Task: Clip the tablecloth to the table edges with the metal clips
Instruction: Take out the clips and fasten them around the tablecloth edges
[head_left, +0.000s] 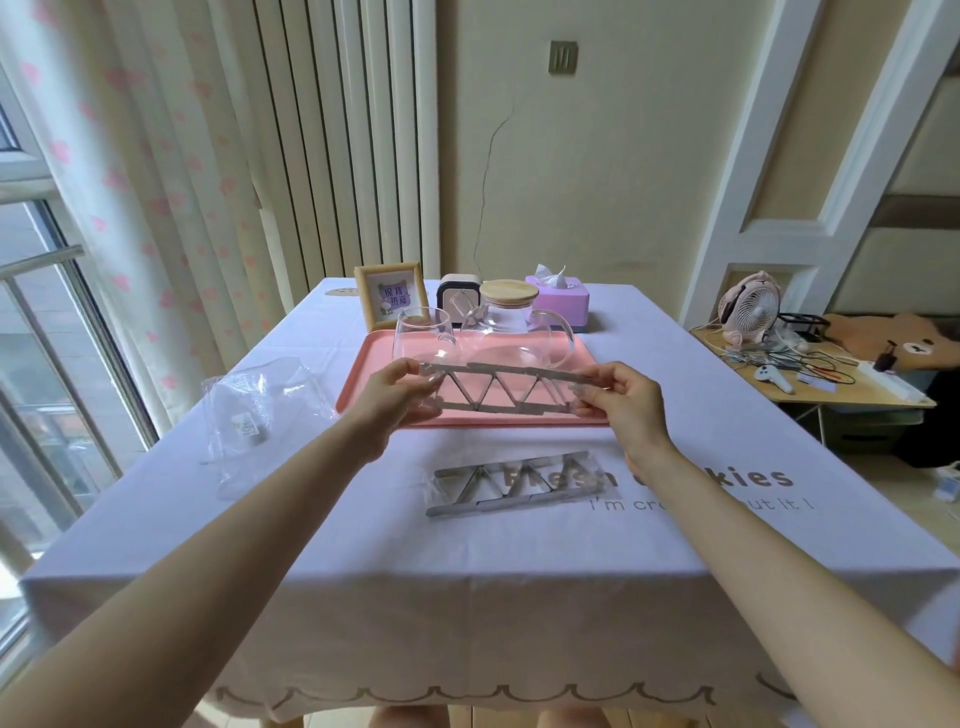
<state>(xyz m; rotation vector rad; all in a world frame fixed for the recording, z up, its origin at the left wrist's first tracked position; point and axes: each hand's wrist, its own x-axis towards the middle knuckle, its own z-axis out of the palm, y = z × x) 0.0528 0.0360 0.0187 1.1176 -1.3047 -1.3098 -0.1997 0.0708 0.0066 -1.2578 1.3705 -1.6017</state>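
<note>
So the desk (156, 519) is draped in a soft lilac tablecloth (519, 597) with a scalloped hem hanging over the near edge at 6 o'clock. It's thin, floppy fabric that'll probably bunch if you tug it. At 12 o'clock a smooth pink plastic tray (363, 384) carries a glass pitcher (506, 332), fragile stuff, so keep elbows clear. Both hands are up over the tray's near rim: left hand (400, 395) and right hand (623, 400) each pinch one end of a strip of metal clips (506, 389), zigzag wire between two flat bars, fingers closed on it. Looks light, stiff and springy, a bit slick; I'd grip by the bar ends. A second strip (509, 486) lies flat at centre, still in clear wrap
</note>
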